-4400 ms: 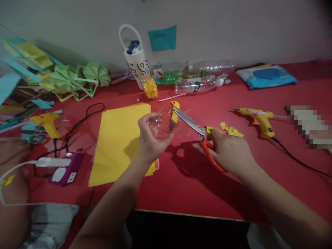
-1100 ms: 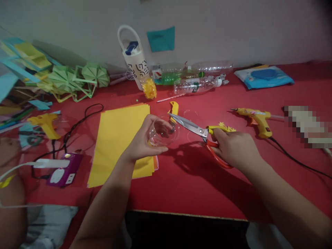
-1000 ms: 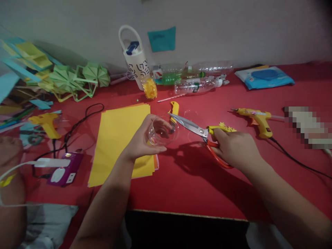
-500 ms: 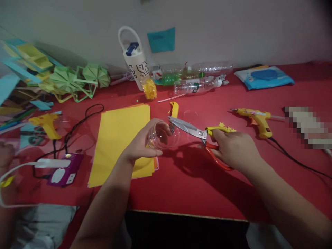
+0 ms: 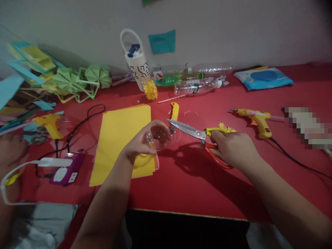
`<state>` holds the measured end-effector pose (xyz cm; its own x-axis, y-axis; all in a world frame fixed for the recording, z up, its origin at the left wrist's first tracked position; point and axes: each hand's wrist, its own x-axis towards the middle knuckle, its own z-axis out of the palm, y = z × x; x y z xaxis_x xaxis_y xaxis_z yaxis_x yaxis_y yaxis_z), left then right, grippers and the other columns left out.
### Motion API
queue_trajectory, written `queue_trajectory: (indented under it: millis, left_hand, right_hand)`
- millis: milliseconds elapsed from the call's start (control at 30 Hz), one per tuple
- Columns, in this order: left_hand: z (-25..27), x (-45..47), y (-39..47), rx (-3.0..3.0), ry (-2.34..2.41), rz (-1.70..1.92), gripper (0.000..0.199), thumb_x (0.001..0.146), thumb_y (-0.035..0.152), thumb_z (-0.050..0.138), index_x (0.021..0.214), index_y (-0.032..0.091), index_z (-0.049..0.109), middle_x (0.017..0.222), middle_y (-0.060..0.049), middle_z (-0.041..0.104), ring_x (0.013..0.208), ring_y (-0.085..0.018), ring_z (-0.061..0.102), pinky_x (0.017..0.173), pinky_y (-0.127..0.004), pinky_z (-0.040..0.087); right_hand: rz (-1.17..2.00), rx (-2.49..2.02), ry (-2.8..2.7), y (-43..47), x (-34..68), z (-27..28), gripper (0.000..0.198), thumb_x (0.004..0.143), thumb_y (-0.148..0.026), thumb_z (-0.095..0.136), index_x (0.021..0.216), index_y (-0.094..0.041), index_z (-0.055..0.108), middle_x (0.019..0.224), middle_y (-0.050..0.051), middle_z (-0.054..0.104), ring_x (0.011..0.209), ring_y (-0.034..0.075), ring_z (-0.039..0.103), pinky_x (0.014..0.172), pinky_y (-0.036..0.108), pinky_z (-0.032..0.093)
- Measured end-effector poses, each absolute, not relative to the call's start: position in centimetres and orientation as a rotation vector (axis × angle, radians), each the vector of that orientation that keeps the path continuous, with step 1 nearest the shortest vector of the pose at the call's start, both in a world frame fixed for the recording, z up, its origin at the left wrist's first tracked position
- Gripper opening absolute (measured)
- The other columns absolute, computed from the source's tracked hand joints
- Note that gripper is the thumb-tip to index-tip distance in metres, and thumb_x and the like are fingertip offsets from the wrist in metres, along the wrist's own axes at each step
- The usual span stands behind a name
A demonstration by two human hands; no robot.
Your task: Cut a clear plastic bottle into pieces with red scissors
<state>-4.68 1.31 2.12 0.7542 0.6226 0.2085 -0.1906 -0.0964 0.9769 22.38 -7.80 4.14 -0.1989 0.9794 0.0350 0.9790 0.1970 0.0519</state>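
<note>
My left hand [image 5: 141, 140] is wrapped around a clear cut plastic bottle piece [image 5: 161, 136], its round opening tilted toward me. My right hand [image 5: 233, 148] grips scissors [image 5: 190, 129] with a yellow and a red handle. Their metal blades point left, with the tips close to the rim of the plastic piece; whether they touch it I cannot tell. Beyond the blades lies a yellow cutter [image 5: 174, 110]. Under my left hand is a stack of yellow paper [image 5: 121, 135], and small yellow paper stars [image 5: 223, 127] lie behind my right hand.
A yellow glue gun [image 5: 255, 119] with a cord lies at right, another glue gun [image 5: 49, 123] at left by a purple power adapter [image 5: 67, 169]. Plastic bottles [image 5: 197, 87], a white tumbler [image 5: 137, 67] and a wipes pack [image 5: 264, 77] line the wall. Another person's hand [image 5: 11, 150] rests far left.
My left hand has moved slightly left and turned the plastic piece a little. The scissor tips have dropped slightly. The other person's hand shows more at the left edge.
</note>
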Motion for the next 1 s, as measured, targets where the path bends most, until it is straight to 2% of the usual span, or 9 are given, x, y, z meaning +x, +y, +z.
queue_trajectory:
  millis: [167, 367, 533, 667, 767, 867, 1000]
  left_hand:
    - [2.1, -4.6, 0.9, 1.337, 0.262, 0.618, 0.058, 0.056, 0.038, 0.089, 0.109, 0.024, 0.068, 0.092, -0.004, 0.067, 0.07, -0.014, 0.063, 0.061, -0.027, 0.051]
    - [2.2, -4.9, 0.7, 1.305, 0.3, 0.558, 0.059, 0.055, 0.041, 0.088, 0.107, 0.021, 0.067, 0.099, -0.009, 0.067, 0.078, -0.02, 0.065, 0.064, -0.031, 0.052]
    - [2.0, -5.1, 0.8, 1.281, 0.276, 0.559, 0.061, 0.055, 0.039, 0.087, 0.11, 0.023, 0.067, 0.106, -0.009, 0.067, 0.083, -0.022, 0.067, 0.064, -0.03, 0.052]
    - [2.2, -5.0, 0.8, 1.265, 0.289, 0.53, 0.061, 0.055, 0.04, 0.087, 0.108, 0.021, 0.064, 0.098, -0.009, 0.068, 0.081, -0.022, 0.067, 0.064, -0.031, 0.052]
    - [2.5, -4.8, 0.6, 1.199, 0.271, 0.495, 0.06, 0.055, 0.039, 0.086, 0.106, 0.021, 0.06, 0.092, -0.009, 0.069, 0.078, -0.022, 0.066, 0.058, -0.029, 0.05]
    - [2.7, -4.6, 0.4, 1.104, 0.252, 0.476, 0.058, 0.057, 0.037, 0.084, 0.105, 0.022, 0.056, 0.093, -0.008, 0.07, 0.071, -0.021, 0.068, 0.056, -0.029, 0.05]
    - [3.1, -4.4, 0.5, 1.051, 0.35, 0.624, 0.062, 0.051, 0.044, 0.084, 0.103, 0.019, 0.061, 0.093, -0.007, 0.069, 0.078, -0.023, 0.07, 0.06, -0.031, 0.055]
  right_hand:
    - [0.078, 1.961, 2.429, -8.1, 22.1, 4.4, 0.05, 0.091, -0.057, 0.038, 0.081, -0.016, 0.065, 0.055, 0.009, 0.062, 0.047, 0.019, 0.051, 0.05, 0.029, 0.017]
    - [0.135, 1.937, 2.496, -8.0, 22.3, 3.9, 0.058, 0.094, -0.06, 0.028, 0.078, -0.017, 0.064, 0.052, 0.007, 0.058, 0.044, 0.019, 0.047, 0.051, 0.03, 0.017]
    - [0.152, 1.92, 2.515, -8.0, 22.5, 3.4, 0.057, 0.095, -0.058, 0.027, 0.077, -0.017, 0.063, 0.051, 0.007, 0.057, 0.043, 0.018, 0.045, 0.05, 0.03, 0.016]
    - [0.149, 1.91, 2.526, -8.0, 22.7, 3.4, 0.05, 0.093, -0.056, 0.033, 0.077, -0.018, 0.062, 0.05, 0.005, 0.055, 0.043, 0.018, 0.045, 0.05, 0.029, 0.016]
    - [0.129, 1.919, 2.538, -7.9, 22.9, 3.4, 0.047, 0.092, -0.054, 0.035, 0.075, -0.019, 0.061, 0.049, 0.004, 0.053, 0.042, 0.017, 0.041, 0.05, 0.029, 0.015]
    - [0.061, 1.988, 2.528, -7.8, 22.7, 3.7, 0.056, 0.093, -0.059, 0.025, 0.072, -0.02, 0.059, 0.049, 0.004, 0.051, 0.041, 0.016, 0.038, 0.049, 0.028, 0.015]
    - [-0.174, 2.137, 2.439, -7.7, 22.0, 4.3, 0.071, 0.088, -0.073, 0.008, 0.069, -0.022, 0.053, 0.048, 0.003, 0.046, 0.042, 0.016, 0.035, 0.047, 0.027, 0.018]
